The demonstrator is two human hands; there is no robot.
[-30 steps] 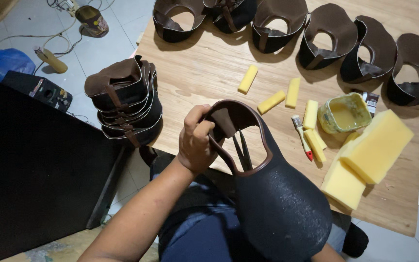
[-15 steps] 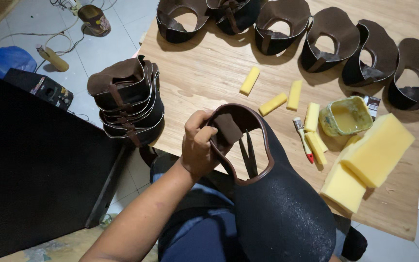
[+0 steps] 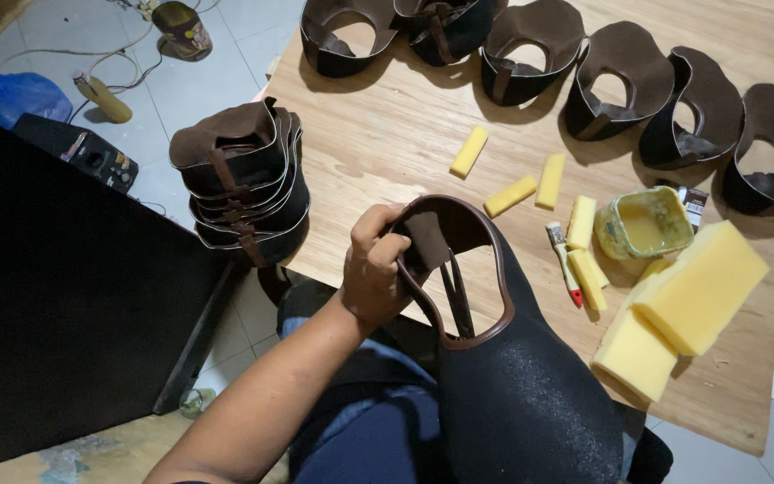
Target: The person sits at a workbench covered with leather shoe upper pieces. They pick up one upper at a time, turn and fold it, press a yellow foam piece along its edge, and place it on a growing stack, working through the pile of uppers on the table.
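My left hand (image 3: 374,269) grips the brown-edged rim of a black shoe upper (image 3: 512,385) that rests over my lap at the near edge of the wooden table (image 3: 387,143). The fingers curl over the collar by the brown tongue (image 3: 425,244). My right hand is hidden, probably under or behind the upper. A stack of finished brown uppers (image 3: 244,184) stands just left of my left hand at the table's corner.
A row of several dark uppers (image 3: 620,85) lines the far side of the table. Yellow foam strips (image 3: 510,195), a small brush (image 3: 563,262), a glue pot (image 3: 645,222) and big yellow foam blocks (image 3: 687,300) lie to the right. A black panel (image 3: 64,296) stands left.
My left hand has shifted slightly along the collar and the upper has turned a little, showing more of its opening. The camera view has drifted slightly.
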